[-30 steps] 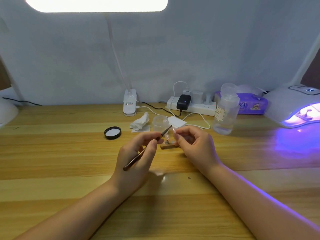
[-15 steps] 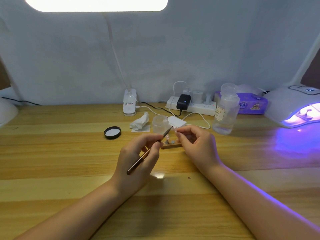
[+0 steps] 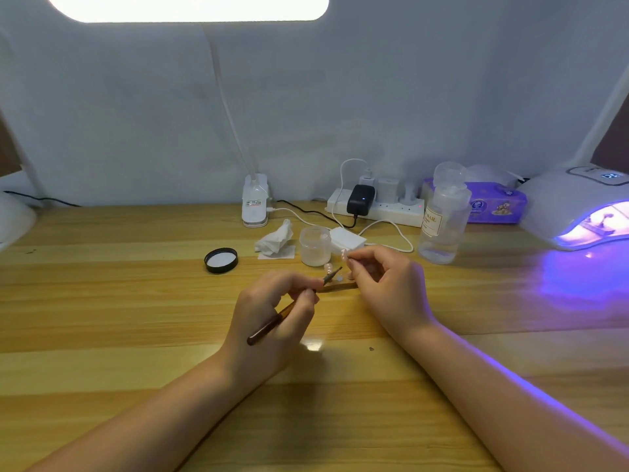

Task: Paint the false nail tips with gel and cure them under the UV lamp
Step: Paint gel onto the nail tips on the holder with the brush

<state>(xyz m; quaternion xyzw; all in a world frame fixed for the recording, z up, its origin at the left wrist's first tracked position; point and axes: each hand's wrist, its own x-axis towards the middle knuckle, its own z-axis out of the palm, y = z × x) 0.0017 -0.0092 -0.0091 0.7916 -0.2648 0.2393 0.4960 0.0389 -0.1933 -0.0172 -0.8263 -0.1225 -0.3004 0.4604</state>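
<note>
— While both hands work at the middle of the bench, what stands around them?

— Behind them a small frosted jar with its lid off; the black lid lies well to its left, white lining up. Between lid and jar sits a crumpled tissue on a flat white pad. A white box is just beside the jar, half hidden by the right hand.

— And farther back?

— A white power strip against the cloth backdrop, with a black adapter and white plugs in it, cords looping forward. A clear plastic bottle with a label stands right of it, a purple pack of wipes behind. A desk lamp's clip base stands left of the strip.

— Where is the curing lamp?

— At the far right: a smooth white domed UV lamp, lit, throwing violet light over the wood grain and the right forearm.

— The hands?

— The left hand holds a thin dark-handled brush with curled fingers, bristles pointing at a small wooden holder that carries pale nail tips on stubby posts. The right hand pinches one nail tip between thumb and forefinger, raised above the holder, in front of the jar.

— Is the brush touching a tip?

— I cannot tell; it is too small and blurred.
</note>
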